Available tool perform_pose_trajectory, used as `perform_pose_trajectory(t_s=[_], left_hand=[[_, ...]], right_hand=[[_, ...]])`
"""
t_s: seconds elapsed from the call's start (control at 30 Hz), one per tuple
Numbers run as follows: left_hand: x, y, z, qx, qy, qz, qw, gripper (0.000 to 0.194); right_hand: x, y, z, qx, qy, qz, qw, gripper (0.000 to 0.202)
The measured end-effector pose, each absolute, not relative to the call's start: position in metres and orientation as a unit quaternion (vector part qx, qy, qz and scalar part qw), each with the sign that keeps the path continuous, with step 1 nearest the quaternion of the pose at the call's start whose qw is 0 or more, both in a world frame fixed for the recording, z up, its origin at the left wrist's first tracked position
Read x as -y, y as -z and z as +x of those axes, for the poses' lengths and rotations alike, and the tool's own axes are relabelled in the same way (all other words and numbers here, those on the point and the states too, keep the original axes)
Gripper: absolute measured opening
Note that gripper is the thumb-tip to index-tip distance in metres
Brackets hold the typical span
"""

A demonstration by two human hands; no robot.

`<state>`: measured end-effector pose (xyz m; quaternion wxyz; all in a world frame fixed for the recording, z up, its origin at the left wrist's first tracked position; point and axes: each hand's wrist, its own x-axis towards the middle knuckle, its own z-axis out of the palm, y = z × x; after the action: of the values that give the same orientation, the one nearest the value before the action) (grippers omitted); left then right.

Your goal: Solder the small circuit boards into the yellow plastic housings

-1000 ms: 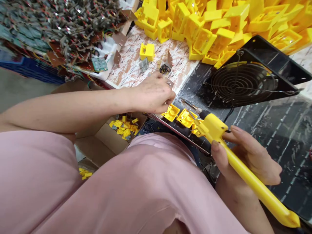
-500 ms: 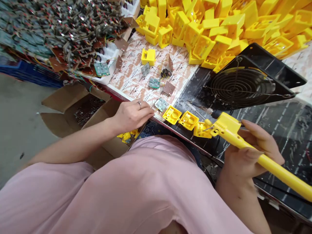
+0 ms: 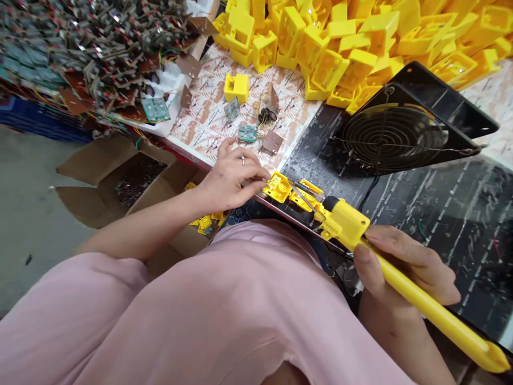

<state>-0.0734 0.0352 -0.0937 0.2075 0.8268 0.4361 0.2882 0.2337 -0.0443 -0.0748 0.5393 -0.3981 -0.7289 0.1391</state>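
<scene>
My right hand (image 3: 404, 267) is wrapped round the yellow handle of a soldering gun (image 3: 348, 222) with a solder feed tube. Its metal tip reaches left over a row of small yellow plastic housings at the table's front edge. The tip ends at the upper right of the leftmost housing (image 3: 277, 187); a second housing (image 3: 301, 193) lies partly under the gun. My left hand (image 3: 240, 179), with a ring on one finger, has thumb and forefinger pinched at the leftmost housing's left edge. What sits between those fingertips is hidden.
Circuit boards (image 3: 247, 133) with wires and a black round part (image 3: 267, 115) lie beyond my left hand, near a single yellow case (image 3: 236, 87). Yellow cases (image 3: 328, 72) are piled behind. A black fan (image 3: 395, 136) stands at right; heaped boards (image 3: 100, 59) and a cardboard box (image 3: 96, 160) are left.
The soldering gun has swung left and down, bringing its tip to the leftmost housing. My left hand has moved right to that housing; the board beside it is no longer visible.
</scene>
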Motion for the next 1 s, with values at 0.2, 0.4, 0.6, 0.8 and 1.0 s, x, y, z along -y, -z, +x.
perform_pose_trajectory(t_s=[0.2,0.4,0.6,0.8,1.0], left_hand=[[-0.045,0.078,-0.07,-0.414,-0.191,0.871,0.186,0.018],[-0.059,0.064,-0.06,-0.41,-0.076,0.889,0.191,0.013],[-0.073,0.061,-0.052,-0.394,-0.026,0.897,0.197,0.01],[-0.075,0.063,-0.05,-0.386,-0.04,0.898,0.208,0.014],[-0.073,0.066,-0.048,-0.394,-0.054,0.894,0.205,0.019]], right_hand=[[0.04,0.059,0.234,0.808,-0.072,-0.375,0.448,0.064],[0.042,0.05,0.229,0.833,-0.153,-0.34,0.409,0.031],[0.041,0.051,0.23,0.859,-0.153,-0.325,0.364,0.031],[0.035,0.04,0.218,0.883,-0.121,-0.295,0.344,0.023],[0.036,0.027,0.216,0.894,-0.114,-0.298,0.314,0.019]])
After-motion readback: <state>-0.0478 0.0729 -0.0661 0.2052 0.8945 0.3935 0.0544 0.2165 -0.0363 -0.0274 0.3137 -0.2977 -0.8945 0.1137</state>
